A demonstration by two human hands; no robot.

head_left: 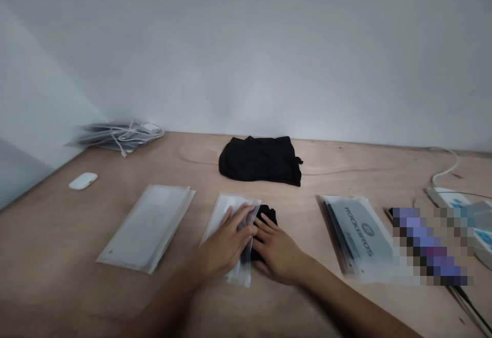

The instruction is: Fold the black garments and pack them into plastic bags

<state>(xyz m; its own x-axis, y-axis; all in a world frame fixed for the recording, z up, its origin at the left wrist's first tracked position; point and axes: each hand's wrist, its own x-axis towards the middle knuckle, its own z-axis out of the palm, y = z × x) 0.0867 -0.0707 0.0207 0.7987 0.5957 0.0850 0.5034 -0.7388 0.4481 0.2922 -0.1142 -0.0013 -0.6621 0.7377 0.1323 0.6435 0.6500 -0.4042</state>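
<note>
My left hand [226, 243] lies over a frosted clear plastic bag [222, 210], its thumb and fingers closed on the bag's right edge. Right beside it, my right hand [279, 253] grips a small folded black cloth [270, 213], with the fingers along its top. The cloth's left part meets the bag's right edge; how far it reaches inside is hidden by my hands. Behind them lies a larger folded black garment [259, 159], untouched.
A stack of similar plastic bags [149, 227] lies to the left. At the right are filled bags marked ROCKBROS [359, 235], a pixelated phone-like object [428, 248] and a power strip [482, 238]. A white earbud case [83, 180] and cables [138, 131] sit far left.
</note>
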